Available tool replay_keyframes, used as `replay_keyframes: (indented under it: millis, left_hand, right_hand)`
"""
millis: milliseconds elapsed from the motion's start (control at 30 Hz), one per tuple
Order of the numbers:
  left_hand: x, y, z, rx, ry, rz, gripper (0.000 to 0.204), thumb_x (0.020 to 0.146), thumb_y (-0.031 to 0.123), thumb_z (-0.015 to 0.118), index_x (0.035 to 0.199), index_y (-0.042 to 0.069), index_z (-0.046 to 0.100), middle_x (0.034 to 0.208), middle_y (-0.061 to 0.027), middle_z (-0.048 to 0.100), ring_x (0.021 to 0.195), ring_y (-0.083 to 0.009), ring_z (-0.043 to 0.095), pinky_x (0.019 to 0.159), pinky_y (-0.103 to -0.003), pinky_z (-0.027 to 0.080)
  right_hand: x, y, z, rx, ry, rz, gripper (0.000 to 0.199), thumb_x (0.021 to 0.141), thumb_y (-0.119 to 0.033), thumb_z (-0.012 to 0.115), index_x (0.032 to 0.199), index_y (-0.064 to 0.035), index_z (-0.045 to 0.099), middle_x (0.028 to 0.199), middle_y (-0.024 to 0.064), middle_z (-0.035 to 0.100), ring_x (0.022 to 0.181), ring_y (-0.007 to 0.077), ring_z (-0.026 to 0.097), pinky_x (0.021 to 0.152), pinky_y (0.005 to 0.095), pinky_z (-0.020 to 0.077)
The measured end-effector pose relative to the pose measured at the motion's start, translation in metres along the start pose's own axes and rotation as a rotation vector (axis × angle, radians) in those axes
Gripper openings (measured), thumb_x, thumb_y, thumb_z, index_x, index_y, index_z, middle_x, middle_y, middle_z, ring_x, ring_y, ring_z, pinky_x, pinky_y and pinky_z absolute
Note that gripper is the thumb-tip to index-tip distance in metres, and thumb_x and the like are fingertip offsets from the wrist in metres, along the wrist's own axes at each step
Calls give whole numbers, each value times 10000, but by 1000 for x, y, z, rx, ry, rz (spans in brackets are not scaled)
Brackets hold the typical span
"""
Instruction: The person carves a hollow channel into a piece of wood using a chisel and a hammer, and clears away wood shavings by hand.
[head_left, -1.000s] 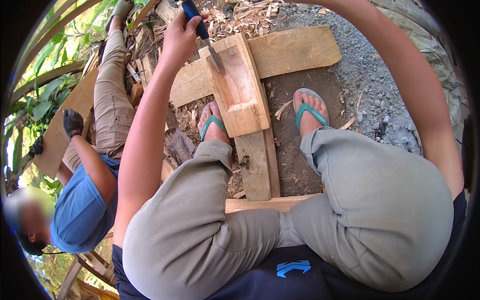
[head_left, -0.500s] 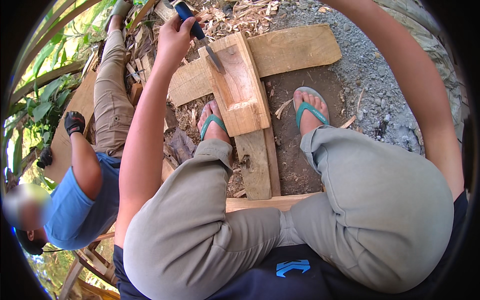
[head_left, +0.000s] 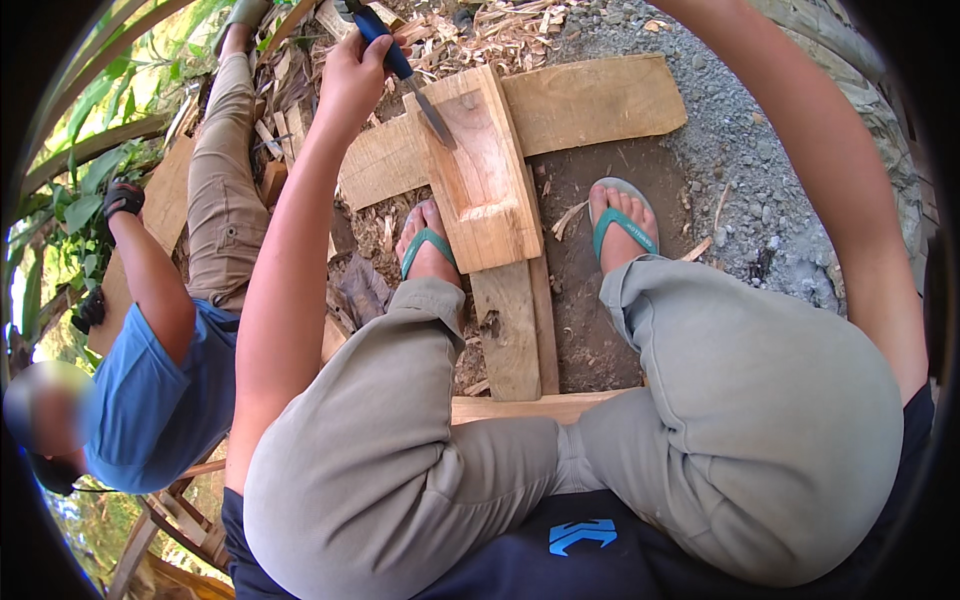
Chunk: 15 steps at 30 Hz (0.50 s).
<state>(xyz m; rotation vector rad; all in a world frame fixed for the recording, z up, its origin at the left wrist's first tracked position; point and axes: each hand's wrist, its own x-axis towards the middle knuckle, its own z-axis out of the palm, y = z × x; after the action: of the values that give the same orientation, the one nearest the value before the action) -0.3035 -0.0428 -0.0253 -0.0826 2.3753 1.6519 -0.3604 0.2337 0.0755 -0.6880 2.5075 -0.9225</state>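
My left hand [head_left: 355, 78] is closed round the blue-and-black handle of a chisel [head_left: 395, 58]. The chisel slants down to the right, its blade tip at the left part of a hollow in a pale wooden block [head_left: 505, 232]. Whether the edge touches the wood I cannot tell. The hollow is a long, shallow recess with a rough lower end. Under the block lie a crosswise plank [head_left: 600, 98] and a lengthwise board [head_left: 508, 345]. My right forearm [head_left: 815, 140] reaches up along the right side; the hand itself is beyond the top edge.
My sandalled feet [head_left: 622, 222] stand either side of the block. Wood shavings [head_left: 500, 22] litter the ground beyond it, and grey gravel [head_left: 745, 160] lies to the right. At left, a person in a blue shirt [head_left: 155, 400] sits beside boards, a dark glove [head_left: 124, 197] on one hand.
My left hand and the chisel have shifted slightly right, the blade tip a little further into the hollow. The other person's gloved hand has moved up and left.
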Motion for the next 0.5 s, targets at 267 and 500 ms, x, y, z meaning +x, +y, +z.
replay_keyframes:
  millis: [267,500]
  left_hand:
    - [5,0,0,61,-37,-42,290,1106,148,478,1267,-75,569,1231,-144,701,1104,-217,713,973,-320,595]
    - [7,-1,-1,80,-53,-43,299,1109,161,472,1269,-72,571,1245,-147,698,1114,-223,711,991,-329,588]
  right_hand:
    - [4,-4,8,23,6,48,435,955,-417,710,885,7,775,589,99,605,563,181,559,573,401,470]
    - [13,3,12,80,1,70,454,953,-422,715,858,18,771,576,78,564,542,164,522,555,399,452]
